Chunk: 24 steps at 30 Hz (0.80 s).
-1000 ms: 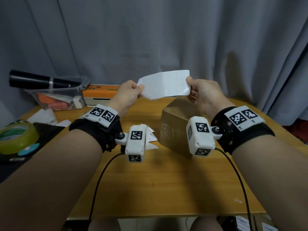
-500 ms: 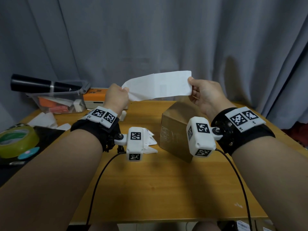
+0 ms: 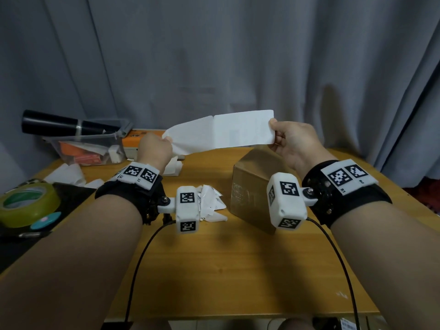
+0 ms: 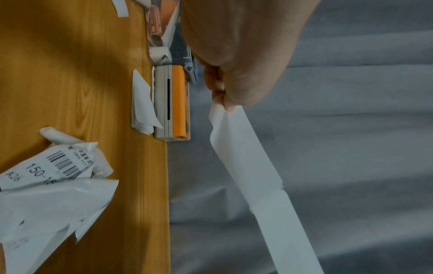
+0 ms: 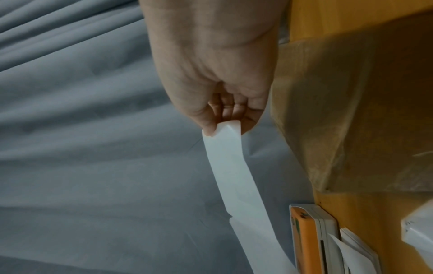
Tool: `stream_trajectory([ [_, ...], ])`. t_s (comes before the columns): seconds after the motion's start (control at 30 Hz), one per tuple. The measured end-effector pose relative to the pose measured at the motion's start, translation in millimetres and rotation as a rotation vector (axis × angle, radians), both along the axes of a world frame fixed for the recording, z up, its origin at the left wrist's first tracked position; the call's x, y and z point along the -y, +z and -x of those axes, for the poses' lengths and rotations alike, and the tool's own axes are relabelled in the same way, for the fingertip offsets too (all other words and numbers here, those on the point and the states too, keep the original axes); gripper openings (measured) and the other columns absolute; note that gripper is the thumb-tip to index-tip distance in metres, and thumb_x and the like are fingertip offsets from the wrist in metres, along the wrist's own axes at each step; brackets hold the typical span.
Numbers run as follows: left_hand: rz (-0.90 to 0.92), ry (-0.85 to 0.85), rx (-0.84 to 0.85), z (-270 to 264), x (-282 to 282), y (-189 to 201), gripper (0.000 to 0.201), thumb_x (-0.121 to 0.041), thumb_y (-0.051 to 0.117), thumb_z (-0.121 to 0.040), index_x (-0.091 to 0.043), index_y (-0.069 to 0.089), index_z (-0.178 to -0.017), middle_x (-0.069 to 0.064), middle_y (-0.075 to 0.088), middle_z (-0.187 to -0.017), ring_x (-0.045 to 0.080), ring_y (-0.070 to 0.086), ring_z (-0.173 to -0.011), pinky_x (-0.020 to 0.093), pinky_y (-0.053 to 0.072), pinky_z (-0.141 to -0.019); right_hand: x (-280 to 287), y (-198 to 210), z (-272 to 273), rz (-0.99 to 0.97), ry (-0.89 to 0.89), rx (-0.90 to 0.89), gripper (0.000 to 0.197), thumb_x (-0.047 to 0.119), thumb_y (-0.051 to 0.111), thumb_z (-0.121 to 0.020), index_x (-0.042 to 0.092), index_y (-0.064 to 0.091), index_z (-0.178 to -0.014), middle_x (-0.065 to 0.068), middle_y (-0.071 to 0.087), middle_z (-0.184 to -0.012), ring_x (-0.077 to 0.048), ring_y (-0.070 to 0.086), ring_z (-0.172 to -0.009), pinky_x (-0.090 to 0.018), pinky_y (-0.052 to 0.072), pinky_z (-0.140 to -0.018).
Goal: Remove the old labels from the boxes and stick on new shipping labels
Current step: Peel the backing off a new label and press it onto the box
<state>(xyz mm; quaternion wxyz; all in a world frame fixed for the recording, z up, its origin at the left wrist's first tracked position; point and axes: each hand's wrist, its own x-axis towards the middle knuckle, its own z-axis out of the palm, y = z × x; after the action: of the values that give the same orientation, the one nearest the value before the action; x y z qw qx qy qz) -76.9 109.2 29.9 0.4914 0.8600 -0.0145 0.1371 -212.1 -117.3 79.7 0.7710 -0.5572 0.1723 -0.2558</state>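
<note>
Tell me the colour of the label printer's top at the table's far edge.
Orange, on a pale grey body; the left wrist view shows it best.

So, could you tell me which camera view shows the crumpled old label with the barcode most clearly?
The left wrist view: the crumpled old label lies close on the table, barcode and "150" readable. The head view shows it only as white scraps behind the wrist camera. The right wrist view does not show it.

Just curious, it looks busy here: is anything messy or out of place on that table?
Yes. A crumpled heap of torn white barcode labels lies loose on the wooden table, left of the brown cardboard box, like discarded scraps.
</note>
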Motion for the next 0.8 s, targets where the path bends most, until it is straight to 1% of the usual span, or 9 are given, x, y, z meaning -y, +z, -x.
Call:
stream_trajectory([
  [0.03, -0.028, 0.024, -0.001, -0.5, -3.1, 2.1, 0.024, -0.016, 0.048, -0.092, -0.003, 0.053, -0.073, 0.015, 0.054, -0.073, 0.031, 0.052, -0.077, 0.035, 0.038, -0.068, 0.1, 1.3, 0.2, -0.023, -0.007, 0.012, 0.007, 0.005, 0.061, -0.089, 0.003, 0.058, -0.082, -0.007, 0.065, -0.069, -0.014, 0.063, -0.056, -0.027, 0.055, -0.056],
  [0.1, -0.098, 0.102, 0.02, -3.8, -14.6, 6.0, 0.024, -0.013, 0.044, -0.093, 0.006, 0.058, -0.099, 0.024, 0.062, -0.102, 0.039, 0.057, -0.097, 0.038, 0.043, -0.08, 5.1, 6.2, 1.2, -0.112, -0.029, 0.058, 0.012, 0.008, 0.057, -0.092, 0.006, 0.056, -0.081, -0.007, 0.061, -0.073, -0.015, 0.059, -0.06, -0.024, 0.05, -0.051],
  [0.13, -0.135, 0.134, 0.037, -4.2, -21.1, 8.3, 0.028, -0.013, 0.044, -0.093, 0.009, 0.056, -0.107, 0.027, 0.06, -0.112, 0.041, 0.055, -0.106, 0.039, 0.043, -0.085, 8.8, 9.3, 2.7, -0.154, -0.038, 0.086, 0.012, 0.01, 0.056, -0.093, 0.007, 0.055, -0.081, -0.007, 0.061, -0.076, -0.015, 0.059, -0.063, -0.023, 0.049, -0.051],
  [0.17, -0.165, 0.137, 0.074, -2.7, -25.4, 10.6, 0.029, -0.013, 0.045, -0.093, 0.009, 0.056, -0.109, 0.028, 0.059, -0.114, 0.041, 0.054, -0.109, 0.039, 0.043, -0.088, 11.3, 11.9, 3.9, -0.176, -0.036, 0.107, 0.011, 0.01, 0.055, -0.094, 0.007, 0.055, -0.083, -0.007, 0.061, -0.078, -0.016, 0.059, -0.067, -0.024, 0.05, -0.052],
  [0.33, -0.412, -0.188, 0.365, 19.2, -1.2, 16.8, 0.014, -0.019, 0.052, -0.093, -0.006, 0.058, -0.094, 0.01, 0.061, -0.087, 0.027, 0.055, -0.08, 0.035, 0.042, -0.07, -6.7, 14.7, 2.8, -0.04, 0.065, 0.051, 0.006, 0.01, 0.059, -0.092, 0.007, 0.057, -0.087, -0.011, 0.061, -0.09, -0.021, 0.061, -0.083, -0.024, 0.056, -0.053],
  [0.43, -0.56, -0.354, 0.456, 24.8, 4.6, 7.7, 0.006, -0.016, 0.054, -0.089, -0.011, 0.056, -0.091, 0.008, 0.063, -0.085, 0.027, 0.055, -0.078, 0.037, 0.045, -0.067, -14.2, 15.7, 1.7, -0.03, 0.073, 0.038, 0.005, 0.008, 0.059, -0.09, 0.008, 0.058, -0.086, -0.013, 0.058, -0.091, -0.021, 0.059, -0.078, -0.024, 0.054, -0.051],
  [0.57, -0.719, -0.414, 0.407, 23.1, -2.3, -13.4, 0.001, -0.015, 0.054, -0.088, -0.014, 0.054, -0.088, 0.003, 0.058, -0.084, 0.023, 0.052, -0.08, 0.032, 0.038, -0.065, -14.5, 13.2, 5.8, 0.021, 0.086, 0.045, 0.012, 0.002, 0.054, -0.087, 0.013, 0.061, -0.087, -0.01, 0.057, -0.087, -0.018, 0.056, -0.073, -0.022, 0.052, -0.051],
  [0.7, -0.828, -0.425, 0.317, 23.0, -3.9, -24.0, 0.003, -0.011, 0.054, -0.088, -0.014, 0.052, -0.087, 0.004, 0.057, -0.086, 0.022, 0.051, -0.079, 0.03, 0.035, -0.064, -16.8, 9.2, 6.1, 0.055, 0.079, 0.069, 0.033, 0.003, 0.053, -0.088, 0.026, 0.053, -0.111, -0.002, 0.048, -0.074, -0.011, 0.045, -0.061, -0.024, 0.05, -0.054],
  [0.8, -0.936, -0.447, 0.19, 21.6, -2.5, -40.5, 0.005, -0.014, 0.054, -0.089, -0.011, 0.056, -0.092, 0.009, 0.061, -0.095, 0.026, 0.055, -0.085, 0.033, 0.042, -0.07, -25.1, 4.8, 6.5, 0.148, 0.054, 0.068, 0.043, 0.0, 0.046, -0.086, 0.031, 0.058, -0.113, 0.001, 0.042, -0.066, -0.009, 0.041, -0.056, -0.023, 0.05, -0.055],
])
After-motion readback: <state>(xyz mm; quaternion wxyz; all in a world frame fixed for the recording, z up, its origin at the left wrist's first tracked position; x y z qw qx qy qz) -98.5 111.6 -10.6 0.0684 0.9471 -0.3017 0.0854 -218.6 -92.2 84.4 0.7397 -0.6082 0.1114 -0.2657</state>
